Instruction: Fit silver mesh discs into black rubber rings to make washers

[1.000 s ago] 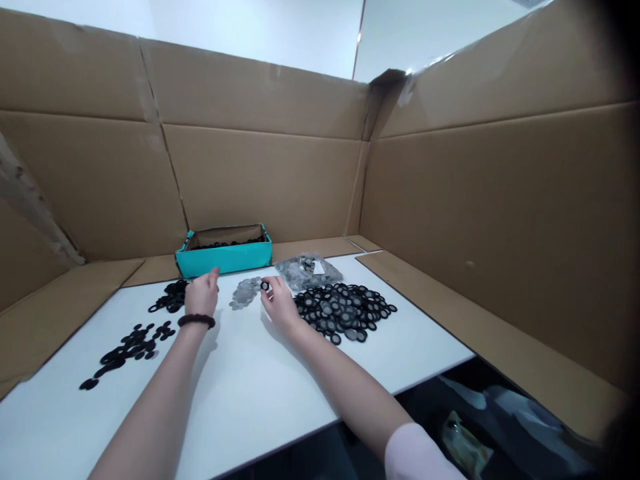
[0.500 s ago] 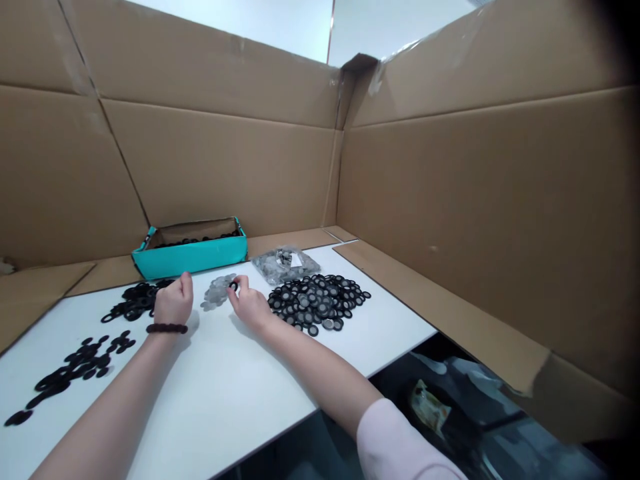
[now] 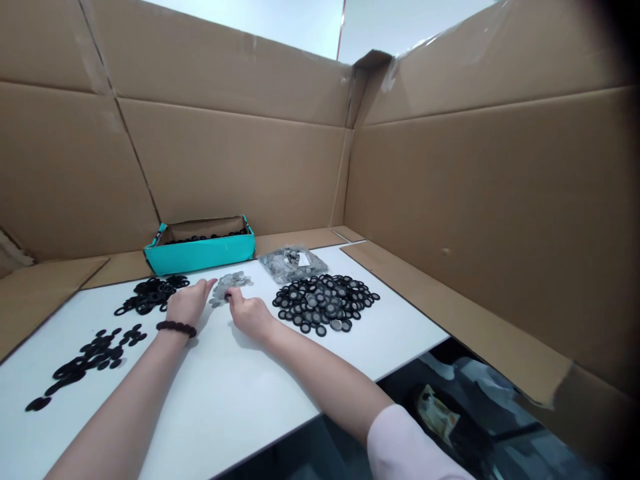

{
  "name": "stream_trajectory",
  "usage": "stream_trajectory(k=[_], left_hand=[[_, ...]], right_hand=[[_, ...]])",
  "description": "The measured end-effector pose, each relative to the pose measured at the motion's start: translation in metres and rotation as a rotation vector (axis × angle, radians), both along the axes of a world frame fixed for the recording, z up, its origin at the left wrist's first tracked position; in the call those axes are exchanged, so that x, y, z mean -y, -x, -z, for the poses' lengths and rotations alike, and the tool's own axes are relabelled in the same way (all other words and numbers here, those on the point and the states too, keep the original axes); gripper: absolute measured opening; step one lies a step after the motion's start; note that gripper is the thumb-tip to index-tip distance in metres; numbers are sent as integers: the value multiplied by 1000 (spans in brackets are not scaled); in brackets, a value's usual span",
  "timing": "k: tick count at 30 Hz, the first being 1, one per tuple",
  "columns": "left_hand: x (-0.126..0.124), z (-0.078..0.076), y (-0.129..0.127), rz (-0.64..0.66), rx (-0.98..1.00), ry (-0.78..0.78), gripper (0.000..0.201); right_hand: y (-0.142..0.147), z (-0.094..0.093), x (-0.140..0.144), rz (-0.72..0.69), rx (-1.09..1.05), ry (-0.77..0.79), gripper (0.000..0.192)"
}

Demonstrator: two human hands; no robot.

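Table (image 3: pixel 220 400) is showing plain white; cardboard walls (image 3: pixel 475 213) are running brown, creases drawing darker lines across them. Box (image 3: pixel 203 257) is standing out turquoise outside, brown within. Pile of discs (image 3: pixel 323 303): black rims are circling grey centres, a repeating ring pattern. Loose thin discs (image 3: pixel 234 280) are looking pale grey; clear bag (image 3: pixel 273 263) is showing grey contents, white label (image 3: pixel 303 259). Rings (image 3: pixel 155 293) and scattered pieces (image 3: pixel 100 353) are reading black; small piece (image 3: pixel 228 295) at right hand (image 3: pixel 253 318) is appearing dark. Wristband (image 3: pixel 176 327) is looking near-black, sleeve (image 3: pixel 410 443) pale pink, packet (image 3: pixel 437 415) yellowish
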State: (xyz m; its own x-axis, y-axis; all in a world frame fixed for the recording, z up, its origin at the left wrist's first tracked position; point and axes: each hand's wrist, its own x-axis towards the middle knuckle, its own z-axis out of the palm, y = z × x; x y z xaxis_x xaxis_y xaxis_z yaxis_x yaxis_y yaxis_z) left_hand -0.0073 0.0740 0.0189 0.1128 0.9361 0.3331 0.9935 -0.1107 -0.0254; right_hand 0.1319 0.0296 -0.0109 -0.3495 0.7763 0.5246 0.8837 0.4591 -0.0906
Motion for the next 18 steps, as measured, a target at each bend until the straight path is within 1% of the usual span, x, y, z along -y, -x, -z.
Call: stream_trajectory(k=[2, 5, 11, 14, 18], left_hand=[[1, -4, -2, -52, 3, 1, 51], [2, -6, -4, -76, 69, 20, 52], [4, -4, -6, -25, 106, 37, 52], [4, -3, -6, -11, 112, 37, 53], [3, 1, -7, 15, 102, 18, 52]], right_hand=[[-1, -1, 1, 22, 41, 30, 27], [-4, -3, 1, 62, 34, 62, 27], [-10, -4, -1, 144, -52, 68, 22], [-11, -2, -2, 135, -73, 47, 20], [-10, 0, -2, 107, -102, 14, 22]])
